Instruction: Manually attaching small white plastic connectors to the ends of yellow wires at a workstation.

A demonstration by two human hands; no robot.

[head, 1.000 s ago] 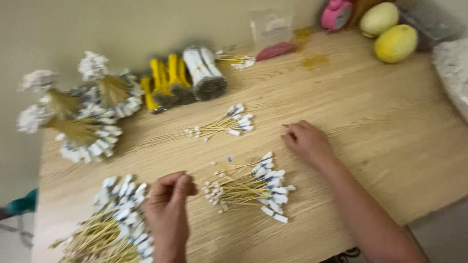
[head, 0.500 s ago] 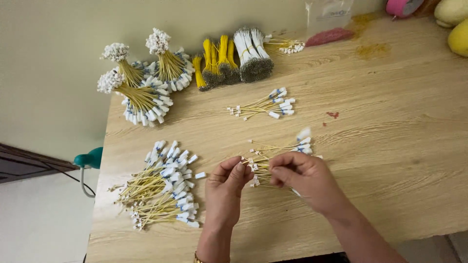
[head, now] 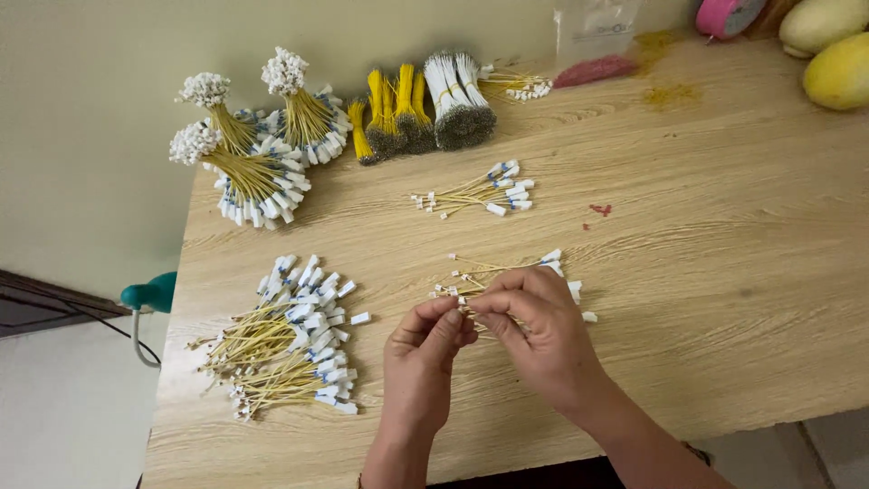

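My left hand (head: 421, 358) and my right hand (head: 534, 330) meet over a small pile of thin yellow wires with white plug ends (head: 507, 272) near the front middle of the wooden table (head: 706, 299). Both hands pinch the wires between thumb and fingertips; the right hand covers most of the pile. A larger loose heap of the same wires (head: 290, 340) lies to the left of my left hand. Another small bunch (head: 480, 193) lies further back in the middle.
Bound bundles of wires with white tufted ends (head: 249, 145) stand at the back left, beside yellow and white wire bundles (head: 421, 104). A clear plastic bag (head: 593, 41), a pink tape roll (head: 724, 14) and yellow fruits (head: 837, 54) sit at the back right.
The view has drawn in and shifted over the second. My right hand came in from the right to the small pile; both hands now pinch its wires together.
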